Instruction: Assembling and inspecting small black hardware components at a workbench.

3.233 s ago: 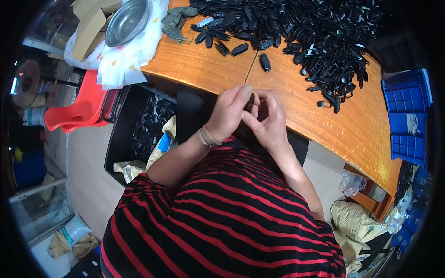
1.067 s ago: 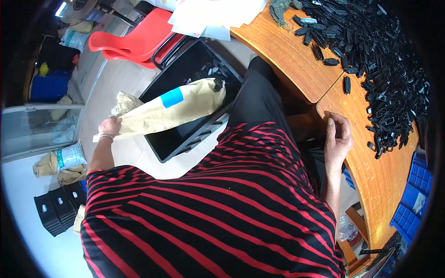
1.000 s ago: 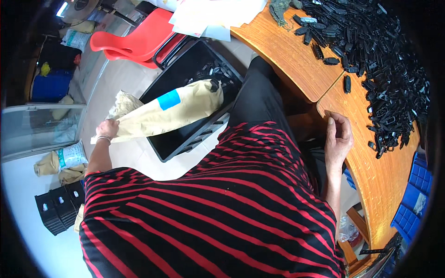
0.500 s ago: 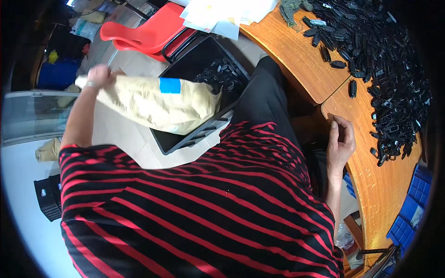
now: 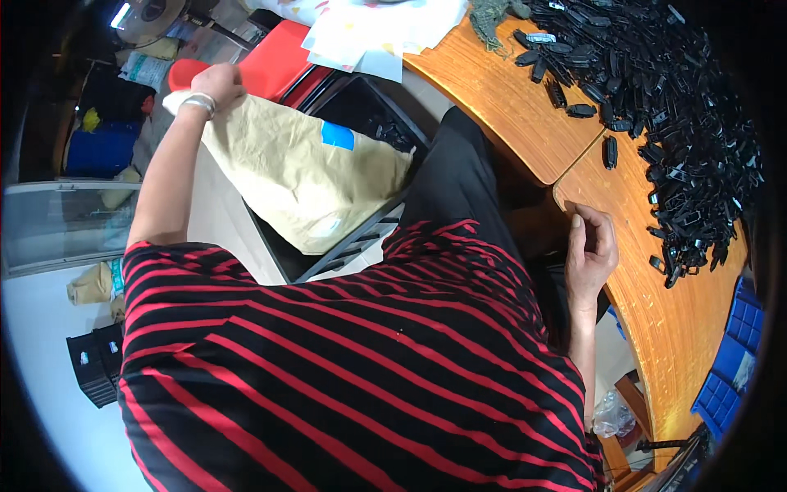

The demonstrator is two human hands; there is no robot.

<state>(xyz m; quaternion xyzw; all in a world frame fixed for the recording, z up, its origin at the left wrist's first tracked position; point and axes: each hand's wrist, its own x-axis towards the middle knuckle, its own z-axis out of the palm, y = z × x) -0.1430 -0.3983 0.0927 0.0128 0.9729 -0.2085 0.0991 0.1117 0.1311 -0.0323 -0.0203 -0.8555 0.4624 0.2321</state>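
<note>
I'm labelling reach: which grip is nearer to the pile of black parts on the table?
Right. The right grip is at the table's edge, left of the pile; the left grip is on the tan bag, much farther off to the left.

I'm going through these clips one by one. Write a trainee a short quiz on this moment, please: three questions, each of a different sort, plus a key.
1. Multiple choice: what does the left hand hold?
A. a black crate
B. a paper bag
C. a striped shirt

2. True or false: the right hand is gripping the bag too.

3. Fill in the blank: the big heap of black parts lies on the wooden ____.

Key: 1. B; 2. False, it is by the table's edge, apart from the bag; 3. table.
</note>
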